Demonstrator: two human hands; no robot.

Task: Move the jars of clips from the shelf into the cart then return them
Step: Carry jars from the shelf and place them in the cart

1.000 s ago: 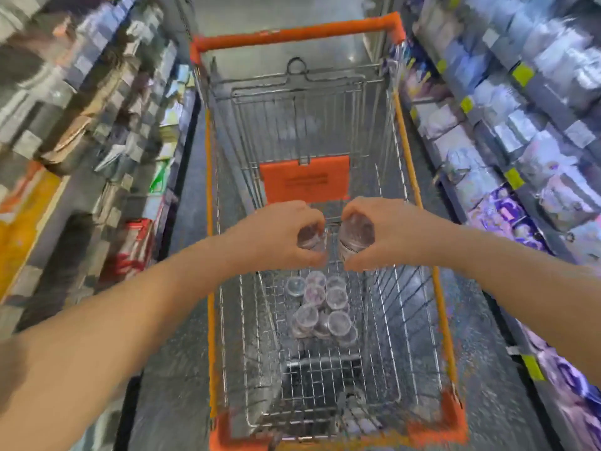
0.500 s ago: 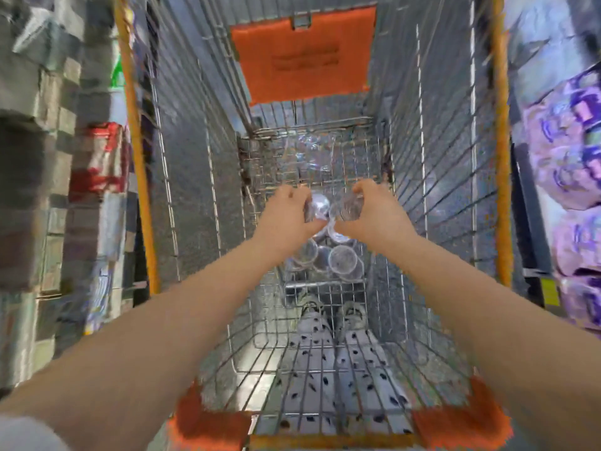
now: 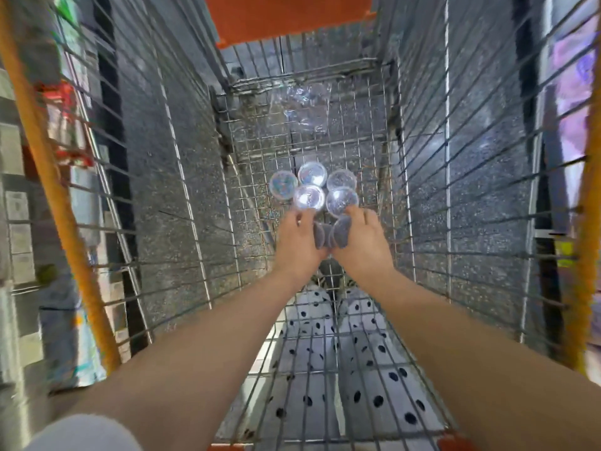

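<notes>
Both my hands reach deep into the wire shopping cart, close to its mesh floor. My left hand grips a small clear jar of clips. My right hand grips a second jar, and the two jars touch between my palms. Just beyond my fingertips several more clear round-lidded jars stand clustered on the cart floor. My right fingertips touch the lid of the nearest one.
An orange flap hangs at the cart's far end, and crumpled clear plastic lies below it. Orange rails edge the cart's top. My polka-dot trousers show through the mesh. Blurred store shelves flank both sides.
My head and both hands have gone down into the cart. The two jars I hold have dropped from above the cluster to just in front of it, near the floor.
</notes>
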